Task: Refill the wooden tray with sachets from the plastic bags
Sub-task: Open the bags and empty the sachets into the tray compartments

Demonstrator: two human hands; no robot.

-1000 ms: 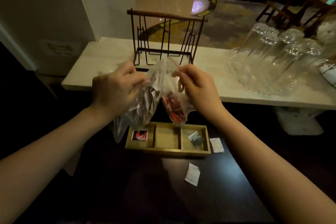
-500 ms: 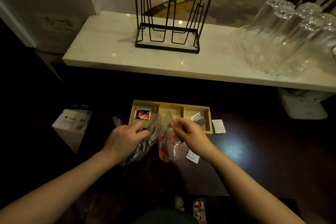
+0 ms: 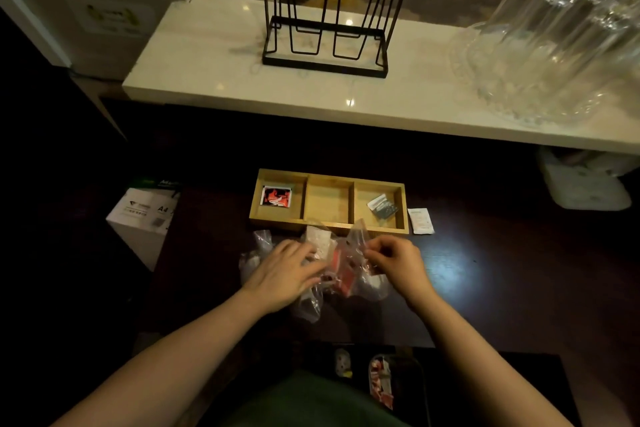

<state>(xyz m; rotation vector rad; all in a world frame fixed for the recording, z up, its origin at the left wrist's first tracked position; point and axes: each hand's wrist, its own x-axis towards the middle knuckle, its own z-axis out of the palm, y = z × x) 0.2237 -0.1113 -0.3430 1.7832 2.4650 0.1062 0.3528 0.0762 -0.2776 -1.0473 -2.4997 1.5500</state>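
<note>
Hands at centre frame, both on the plastic bags (image 3: 332, 263), which lie crumpled on the dark table (image 3: 485, 274) just below the wooden tray (image 3: 328, 200). From my remote view the left hand (image 3: 284, 274) lies palm-down over the left part of the bags with fingers extended and lightly bent; I see no pinch there. The right hand (image 3: 398, 263) has its fingers curled, pinching the clear film at the right part of the bags. Red sachets show through the plastic between the two hands.

The tray sits at middle frame, long side across, with three compartments. The left compartment holds a red and black sachet (image 3: 276, 197); the centre one shows bare wood; the right one holds a small grey packet (image 3: 382, 207). A white sachet (image 3: 420, 220) lies on the table just right of the tray.

In the upper frame a pale counter (image 3: 214, 80) carries a black wire rack (image 3: 327, 10) and, at upper right, upturned clear glasses (image 3: 554, 38). A white box (image 3: 142, 218) stands at middle left.
</note>
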